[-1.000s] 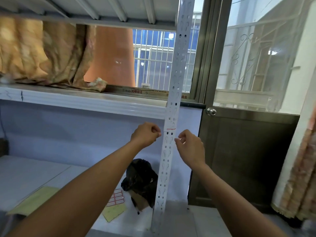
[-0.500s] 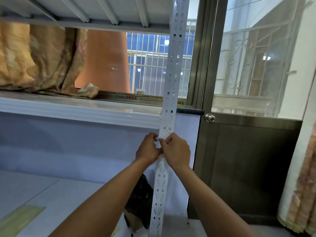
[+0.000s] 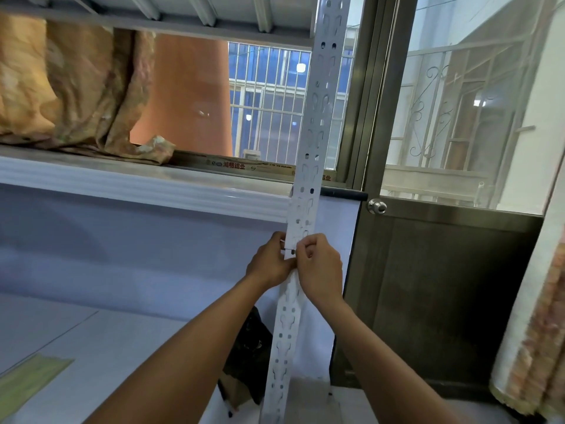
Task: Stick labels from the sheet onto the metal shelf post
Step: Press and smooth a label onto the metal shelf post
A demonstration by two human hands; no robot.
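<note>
The white perforated metal shelf post (image 3: 315, 133) stands upright in the middle of the head view. Both of my hands meet on it at about mid height. My left hand (image 3: 270, 264) pinches from the post's left edge, and my right hand (image 3: 321, 269) covers the front and right side. Between the fingertips a small white label (image 3: 289, 243) lies against the post, mostly hidden by my fingers. The label sheet is out of view.
A black bag (image 3: 250, 341) lies on the floor behind the post's foot. A yellow-green sheet (image 3: 27, 377) lies at the lower left. A dark door with a round knob (image 3: 376, 206) is right of the post, a curtain (image 3: 535, 332) at the far right.
One second ago my hands were apart with the label stretched between them in front of the post. They have closed together onto the post, and my view has tilted up.
</note>
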